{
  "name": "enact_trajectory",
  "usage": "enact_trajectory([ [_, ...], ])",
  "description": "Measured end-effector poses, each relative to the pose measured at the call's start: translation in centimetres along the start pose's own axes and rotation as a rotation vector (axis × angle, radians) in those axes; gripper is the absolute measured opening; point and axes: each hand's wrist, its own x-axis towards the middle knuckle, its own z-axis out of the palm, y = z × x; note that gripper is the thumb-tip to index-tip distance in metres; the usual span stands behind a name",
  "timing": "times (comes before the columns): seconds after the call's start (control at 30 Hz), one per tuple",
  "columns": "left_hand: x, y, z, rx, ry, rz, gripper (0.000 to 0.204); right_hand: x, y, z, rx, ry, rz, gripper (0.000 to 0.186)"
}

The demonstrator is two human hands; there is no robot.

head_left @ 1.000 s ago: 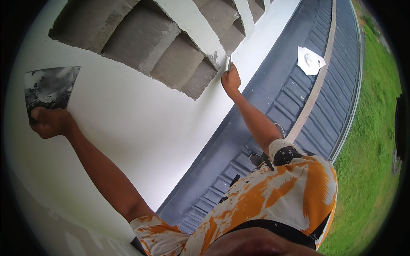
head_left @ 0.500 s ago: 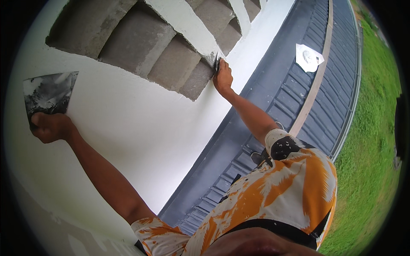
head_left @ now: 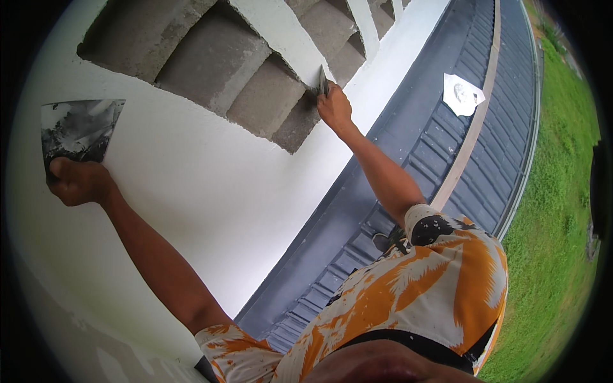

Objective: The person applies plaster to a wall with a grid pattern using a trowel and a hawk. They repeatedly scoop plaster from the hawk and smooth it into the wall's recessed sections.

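Observation:
My left hand is closed round the lower edge of a dark, flat plate, wider at its top and smeared with whitish paste. It is held up in front of the white wall. Further right, my right hand grips a small putty knife, its blade pointing up. The knife is at the plastered strip between two recesses, by the corner of the nearer one. Bare grey concrete blocks line the recesses, and their edges are rough.
Below the wall lies a dark grey ribbed roof, with a long wooden plank across it. A white sheet with a grey smear lies beside the plank. Past the roof's edge is green grass. A shoe shows on the roof.
The putty knife's blade has turned and now shows longer above my right hand, which has shifted slightly. My left hand and the plate have risen a little. The whole view has shifted slightly.

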Motion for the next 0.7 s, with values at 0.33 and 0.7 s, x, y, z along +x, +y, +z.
enact_trajectory([
  [0.33,0.1,1.6,0.2,-0.038,0.034,0.041,0.061,1.1,5.7,2.7,-0.094,0.357,-0.285,0.052],
  [0.7,-0.8,2.7,1.1,-0.082,0.055,-0.009,0.052,1.0,6.9,2.6,-0.149,0.144,0.11,0.048],
])
